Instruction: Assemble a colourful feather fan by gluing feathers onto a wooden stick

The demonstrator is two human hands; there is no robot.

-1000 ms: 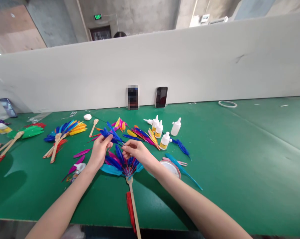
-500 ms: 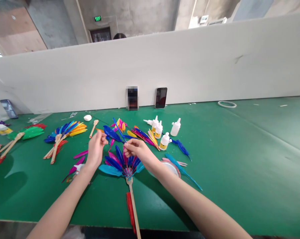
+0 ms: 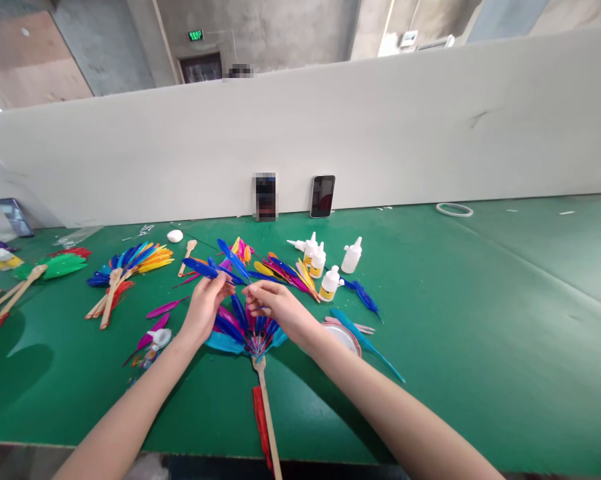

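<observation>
A half-built feather fan (image 3: 245, 333) of blue, teal and pink feathers lies on the green table (image 3: 455, 300), its wooden stick (image 3: 266, 407) pointing toward me. Just above it, my left hand (image 3: 205, 305) pinches a dark blue feather (image 3: 199, 268) that sticks out to the left. My right hand (image 3: 273, 303) pinches another blue feather (image 3: 233, 259) by its quill, tip pointing up and left. The two hands nearly touch over the fan's top.
Several white glue bottles (image 3: 330, 281) stand right of my hands, beside loose coloured feathers (image 3: 285, 270). Finished fans (image 3: 125, 263) lie at left. A round lid (image 3: 345, 337) sits under my right forearm. Two phones (image 3: 323, 195) lean on the white partition. A red feather (image 3: 260, 417) lies by the stick.
My left hand moved back right toward the right hand, and its blue feather now points left. The right hand's feather tilted slightly lower.
</observation>
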